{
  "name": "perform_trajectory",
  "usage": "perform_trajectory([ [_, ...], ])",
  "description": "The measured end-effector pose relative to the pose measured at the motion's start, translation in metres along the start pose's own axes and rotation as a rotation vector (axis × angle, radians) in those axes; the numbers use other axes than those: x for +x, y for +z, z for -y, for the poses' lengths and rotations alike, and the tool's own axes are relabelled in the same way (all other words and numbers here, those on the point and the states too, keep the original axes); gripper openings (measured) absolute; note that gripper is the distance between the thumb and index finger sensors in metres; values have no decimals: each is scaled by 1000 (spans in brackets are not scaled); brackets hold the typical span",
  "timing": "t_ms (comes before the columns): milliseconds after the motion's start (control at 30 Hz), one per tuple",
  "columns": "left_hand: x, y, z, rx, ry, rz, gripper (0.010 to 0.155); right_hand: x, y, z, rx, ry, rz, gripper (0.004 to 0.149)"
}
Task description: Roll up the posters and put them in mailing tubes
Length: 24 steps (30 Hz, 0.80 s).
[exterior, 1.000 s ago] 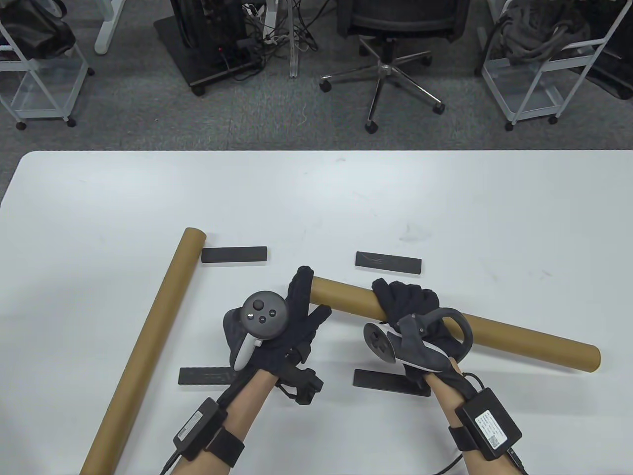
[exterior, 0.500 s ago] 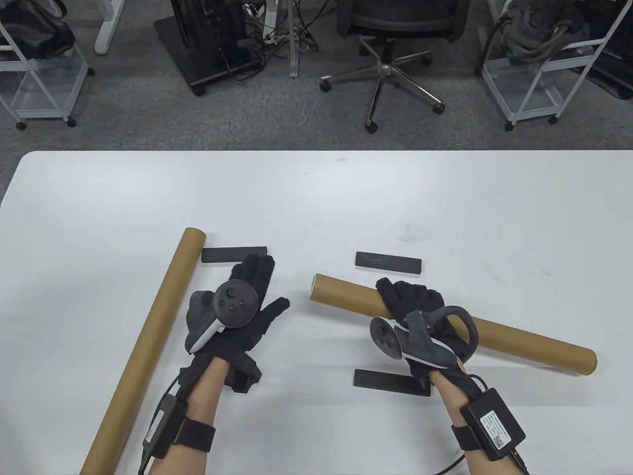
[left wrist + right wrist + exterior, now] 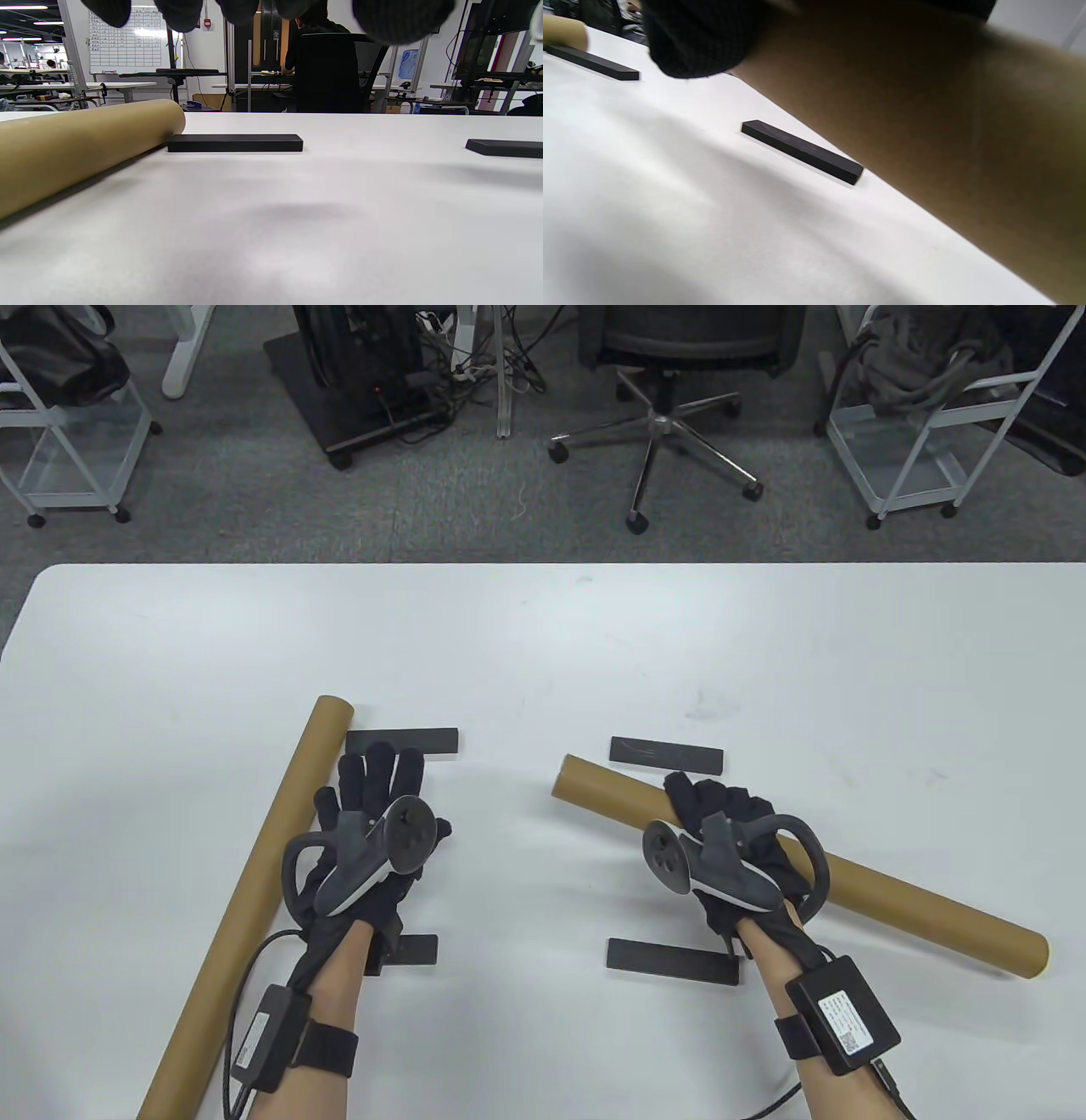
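Nearest the person, two black bars lie flat on the white table (image 3: 543, 645): one (image 3: 670, 960) just below the right hand (image 3: 730, 848), another (image 3: 411, 948) partly hidden under the left wrist. The right hand has its fingers curled round a brown cardboard tube (image 3: 933, 909) and holds it tilted above the table (the wrist view shows the tube close overhead). The left hand (image 3: 369, 823) grips nothing, its fingers spread and nearly straight just right of a second, longer tube (image 3: 254, 891) lying on the table. Beyond the hands lie two more black bars (image 3: 403, 741) (image 3: 668, 756).
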<state>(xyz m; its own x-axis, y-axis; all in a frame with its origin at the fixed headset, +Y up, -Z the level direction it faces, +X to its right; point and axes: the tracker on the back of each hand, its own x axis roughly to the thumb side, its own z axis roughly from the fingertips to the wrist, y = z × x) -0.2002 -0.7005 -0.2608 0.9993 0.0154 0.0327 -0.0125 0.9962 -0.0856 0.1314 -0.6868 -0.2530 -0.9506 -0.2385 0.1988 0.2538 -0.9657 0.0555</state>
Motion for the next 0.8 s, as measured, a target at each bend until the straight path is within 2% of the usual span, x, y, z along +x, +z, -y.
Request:
perform_trajectory([
  [67, 0, 0, 0, -32, 50, -16, 81, -12, -8, 4, 36, -1, -68, 81],
  [167, 2, 1, 0, -31, 36, 2, 81, -29, -17, 6, 80, -25, -156, 82],
  [333, 4, 1, 0, -35, 27, 8, 81, -66, -28, -4, 215, -78, -303, 83],
  [567, -2, 0, -1, -31, 38, -1, 81, -105, -24, -39, 367, -145, -470, 84],
  [800, -2, 0, 0, -23, 34, -3, 79, -116, -17, -70, 459, -155, -496, 84],
])
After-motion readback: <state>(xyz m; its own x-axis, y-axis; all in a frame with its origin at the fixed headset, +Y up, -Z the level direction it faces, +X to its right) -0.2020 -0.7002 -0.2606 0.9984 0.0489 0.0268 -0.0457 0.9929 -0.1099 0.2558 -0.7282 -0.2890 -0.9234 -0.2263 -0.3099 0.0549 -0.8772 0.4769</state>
